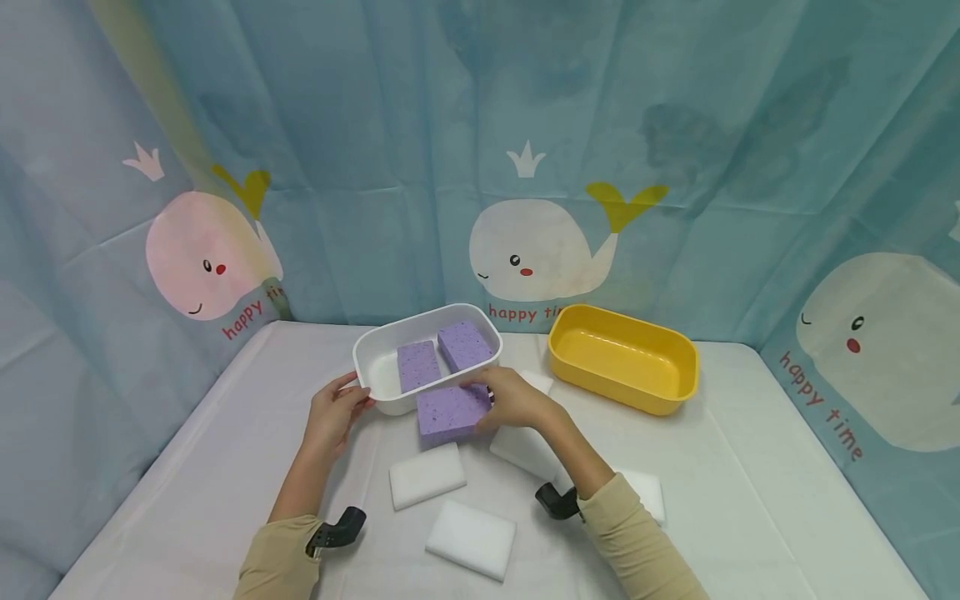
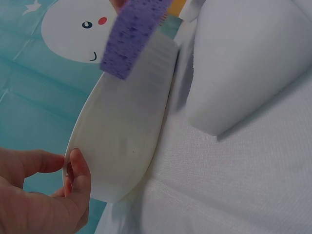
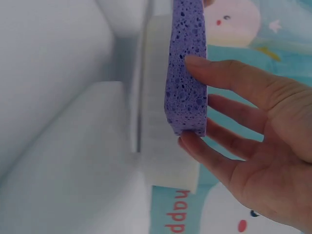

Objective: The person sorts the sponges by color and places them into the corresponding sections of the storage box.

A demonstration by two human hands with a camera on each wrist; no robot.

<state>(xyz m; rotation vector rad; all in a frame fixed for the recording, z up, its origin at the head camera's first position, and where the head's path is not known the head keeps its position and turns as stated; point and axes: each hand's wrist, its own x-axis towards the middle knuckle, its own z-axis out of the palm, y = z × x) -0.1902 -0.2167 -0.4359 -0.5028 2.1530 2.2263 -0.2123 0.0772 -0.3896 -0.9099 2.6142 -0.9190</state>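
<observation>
In the head view a white bin (image 1: 386, 375) with two purple sponges inside, one (image 1: 417, 367) flat near the middle and one (image 1: 464, 344) at its right end, stands at the back of the table. My left hand (image 1: 335, 410) pinches the bin's rim at the near left corner, thumb and fingers on either side of it. A third purple sponge (image 1: 452, 412) is gripped in my right hand (image 1: 517, 400), held at the bin's near side. In the right wrist view my thumb lies on the face of this porous purple sponge (image 3: 186, 73), with fingers at its end.
A yellow bin (image 1: 622, 354) stands at the back right. Several white sponges lie on the tablecloth in front, among them one (image 1: 427, 476) near the white bin, one (image 1: 471, 539) closer to me, and one (image 1: 525, 452) under the right hand. A blue whale-print curtain (image 1: 390, 233) hangs behind.
</observation>
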